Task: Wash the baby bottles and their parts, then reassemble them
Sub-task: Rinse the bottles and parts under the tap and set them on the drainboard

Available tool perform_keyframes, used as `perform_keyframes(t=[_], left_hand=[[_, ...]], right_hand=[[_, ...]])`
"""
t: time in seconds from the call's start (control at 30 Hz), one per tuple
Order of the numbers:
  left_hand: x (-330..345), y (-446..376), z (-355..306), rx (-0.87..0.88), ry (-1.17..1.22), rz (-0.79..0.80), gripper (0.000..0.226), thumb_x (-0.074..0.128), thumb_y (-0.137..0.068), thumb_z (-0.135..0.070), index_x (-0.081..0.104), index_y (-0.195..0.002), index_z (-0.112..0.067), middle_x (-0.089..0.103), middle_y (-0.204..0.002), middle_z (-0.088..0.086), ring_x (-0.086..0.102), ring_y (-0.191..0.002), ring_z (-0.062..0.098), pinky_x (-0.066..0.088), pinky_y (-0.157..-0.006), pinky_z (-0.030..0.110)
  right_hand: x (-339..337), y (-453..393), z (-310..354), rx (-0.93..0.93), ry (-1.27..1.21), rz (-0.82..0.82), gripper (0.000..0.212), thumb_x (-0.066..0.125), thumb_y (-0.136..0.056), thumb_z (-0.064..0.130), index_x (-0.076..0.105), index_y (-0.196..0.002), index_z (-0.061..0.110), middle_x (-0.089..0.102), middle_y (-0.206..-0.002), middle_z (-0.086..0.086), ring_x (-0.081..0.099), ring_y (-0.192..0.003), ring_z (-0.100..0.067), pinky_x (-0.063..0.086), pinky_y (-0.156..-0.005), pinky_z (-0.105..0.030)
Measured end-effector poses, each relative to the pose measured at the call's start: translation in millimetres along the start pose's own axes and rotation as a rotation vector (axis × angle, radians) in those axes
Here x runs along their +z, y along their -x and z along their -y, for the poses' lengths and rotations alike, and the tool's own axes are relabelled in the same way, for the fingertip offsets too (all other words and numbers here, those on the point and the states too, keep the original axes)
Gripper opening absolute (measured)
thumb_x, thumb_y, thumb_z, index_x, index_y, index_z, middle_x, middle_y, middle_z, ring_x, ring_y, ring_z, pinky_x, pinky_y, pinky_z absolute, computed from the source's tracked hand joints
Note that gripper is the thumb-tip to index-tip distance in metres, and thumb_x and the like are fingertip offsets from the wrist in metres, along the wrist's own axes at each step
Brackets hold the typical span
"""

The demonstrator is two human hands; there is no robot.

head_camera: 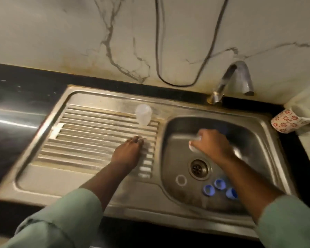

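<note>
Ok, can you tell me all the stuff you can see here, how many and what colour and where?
Clear bottle: one, see-through, on the ridged drainboard.
Clear part: one, see-through, in the right hand.
Blue rings: three, in the sink basin, near side.
White ring: one, beside the drain.
Tap: one, silver, behind the basin.
Flowered cup: one, white and red, right counter.
Cable: one, dark, on the wall.
Left hand: fingertips on the drainboard.
Right hand: over the basin.
</note>
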State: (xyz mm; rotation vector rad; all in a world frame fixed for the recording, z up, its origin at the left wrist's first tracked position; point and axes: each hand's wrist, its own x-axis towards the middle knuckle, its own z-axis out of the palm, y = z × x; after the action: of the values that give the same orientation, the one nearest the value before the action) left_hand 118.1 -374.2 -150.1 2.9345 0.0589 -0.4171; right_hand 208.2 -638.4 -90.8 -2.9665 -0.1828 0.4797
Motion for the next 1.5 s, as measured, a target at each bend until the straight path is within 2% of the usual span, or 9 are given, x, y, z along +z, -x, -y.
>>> perform_keyframes(t=[0.17, 0.33, 0.57, 1.07, 1.13, 1.2, 1.3, 1.4, 1.5], left_hand=[[-29, 7, 86, -0.21, -0.109, 0.134, 0.088, 0.074, -0.087, -0.039, 0.022, -0.156, -0.022, 0.015, -0.166, 0.002, 0.016, -0.152, 0.034, 0.034, -0.111, 0.058], [-32, -1, 119, -0.161, 0.104, 0.292, 0.103, 0.079, -0.084, -0.036, 0.011, -0.16, -0.027, -0.002, -0.169, 0.0, 0.005, -0.152, 0.042, 0.032, -0.11, 0.068], [-27, -6, 121, -0.204, 0.23, 0.294, 0.111, 0.085, -0.078, -0.027, 0.01, -0.16, -0.03, -0.008, -0.169, -0.007, -0.006, -0.154, 0.037, 0.016, -0.11, 0.078], [-33, -9, 119, -0.221, 0.243, 0.328, 0.111, 0.085, -0.077, -0.027, 0.011, -0.16, -0.027, -0.005, -0.169, -0.003, -0.007, -0.153, 0.04, 0.014, -0.111, 0.078], [-32, -9, 120, -0.217, 0.24, 0.322, 0.111, 0.085, -0.077, -0.029, 0.012, -0.16, -0.028, -0.005, -0.169, -0.004, -0.007, -0.153, 0.039, 0.014, -0.111, 0.078], [-32, -7, 120, -0.215, 0.228, 0.297, 0.11, 0.086, -0.077, -0.031, 0.014, -0.16, -0.03, -0.003, -0.169, -0.005, -0.005, -0.154, 0.038, 0.017, -0.112, 0.076], [-36, -2, 120, -0.198, 0.167, 0.263, 0.105, 0.085, -0.077, -0.034, 0.019, -0.159, -0.03, 0.004, -0.169, -0.003, 0.003, -0.153, 0.039, 0.029, -0.113, 0.069], [-38, 1, 113, -0.191, 0.085, 0.315, 0.1, 0.081, -0.082, -0.034, 0.019, -0.159, -0.019, 0.005, -0.168, 0.01, 0.01, -0.151, 0.047, 0.03, -0.116, 0.063], [-32, 6, 80, -0.095, 0.055, 0.19, 0.066, 0.07, -0.089, -0.046, 0.045, -0.145, -0.023, 0.039, -0.154, 0.01, 0.043, -0.137, 0.039, 0.043, -0.107, 0.056]], right_hand=[[-82, 15, 114, -0.552, -0.17, -0.344, 0.061, 0.082, -0.067, 0.036, 0.058, -0.122, 0.027, 0.052, -0.123, -0.008, 0.055, -0.103, -0.025, 0.038, -0.084, -0.028], [-105, -3, 229, -0.781, 0.063, -0.226, 0.064, 0.079, -0.071, 0.028, 0.049, -0.127, 0.032, 0.048, -0.13, -0.003, 0.045, -0.115, -0.024, 0.037, -0.091, -0.035], [-41, -60, 302, -0.772, 0.46, -0.033, 0.06, 0.075, -0.078, 0.021, 0.046, -0.13, 0.03, 0.05, -0.124, -0.004, 0.051, -0.113, -0.025, 0.03, -0.103, -0.051], [-6, -86, 306, -0.696, 0.526, 0.055, 0.075, 0.079, -0.076, 0.031, 0.039, -0.139, 0.032, 0.047, -0.136, -0.002, 0.053, -0.12, -0.024, 0.024, -0.107, -0.058], [-7, -85, 307, -0.671, 0.546, 0.078, 0.085, 0.079, -0.075, 0.036, 0.031, -0.145, 0.034, 0.041, -0.145, -0.004, 0.044, -0.13, -0.029, 0.018, -0.11, -0.061], [-12, -80, 304, -0.651, 0.555, 0.084, 0.097, 0.08, -0.072, 0.042, 0.021, -0.149, 0.037, 0.026, -0.155, -0.008, 0.019, -0.144, -0.038, 0.005, -0.111, -0.065], [-37, -59, 292, -0.684, 0.45, -0.024, 0.103, 0.079, -0.07, 0.049, 0.016, -0.15, 0.04, 0.014, -0.16, -0.006, -0.004, -0.147, -0.038, -0.004, -0.11, -0.066], [-65, -25, 246, -0.704, 0.229, -0.249, 0.09, 0.077, -0.073, 0.046, 0.028, -0.148, 0.039, 0.029, -0.156, -0.005, 0.014, -0.146, -0.032, 0.014, -0.112, -0.058], [-63, 9, 157, -0.777, -0.07, -0.448, 0.05, 0.074, -0.079, 0.028, 0.061, -0.127, 0.019, 0.061, -0.123, -0.01, 0.054, -0.116, -0.03, 0.041, -0.094, -0.048]])
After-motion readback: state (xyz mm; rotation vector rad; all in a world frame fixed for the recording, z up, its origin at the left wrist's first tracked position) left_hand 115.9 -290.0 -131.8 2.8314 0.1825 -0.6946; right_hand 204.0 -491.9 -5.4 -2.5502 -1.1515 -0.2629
